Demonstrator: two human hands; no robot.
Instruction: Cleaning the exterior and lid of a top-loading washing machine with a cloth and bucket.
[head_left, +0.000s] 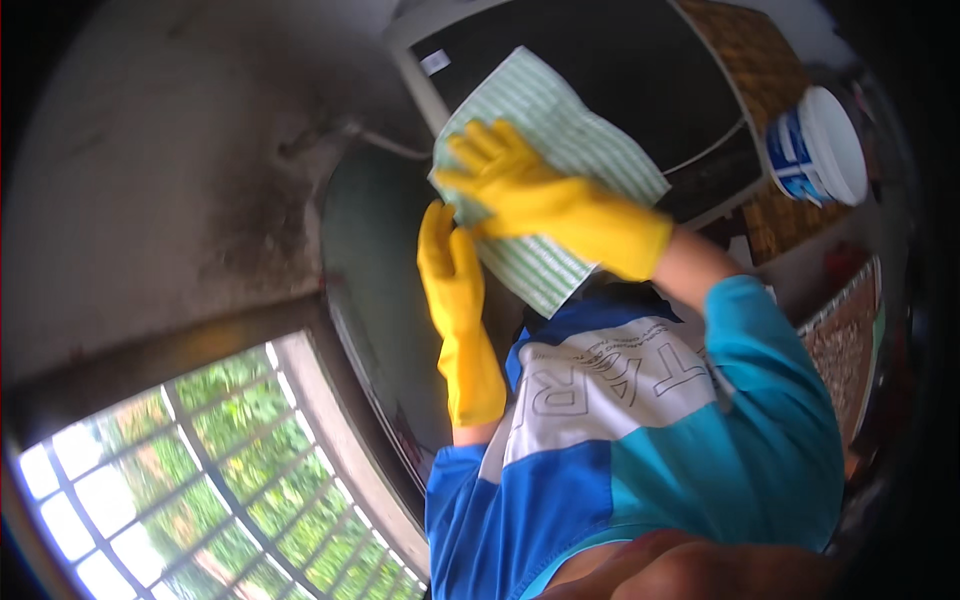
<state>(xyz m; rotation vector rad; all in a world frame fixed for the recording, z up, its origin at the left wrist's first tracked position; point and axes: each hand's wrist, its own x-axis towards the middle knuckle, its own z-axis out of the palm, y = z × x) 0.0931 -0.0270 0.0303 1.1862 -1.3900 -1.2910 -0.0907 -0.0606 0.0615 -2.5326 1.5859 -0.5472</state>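
A green-and-white striped cloth (555, 127) is spread out in front of a dark flat panel (600, 52) with a pale frame. My right hand (517, 180), in a yellow rubber glove, lies over the cloth with its fingers spread; it is slightly blurred. Beside the cloth's lower left edge, my left hand (450, 255) is raised in a matching glove, fingers together and thumb a little apart. Whether it pinches the cloth's edge cannot be made out. Part of the cloth is hidden behind the right glove.
A white-and-blue plastic bucket (825, 150) stands at the right by a brown patterned surface (757, 52). A pale cable (397, 144) runs from the stained wall (187, 150) behind the cloth. Lower left is a barred window (225, 480) with greenery outside.
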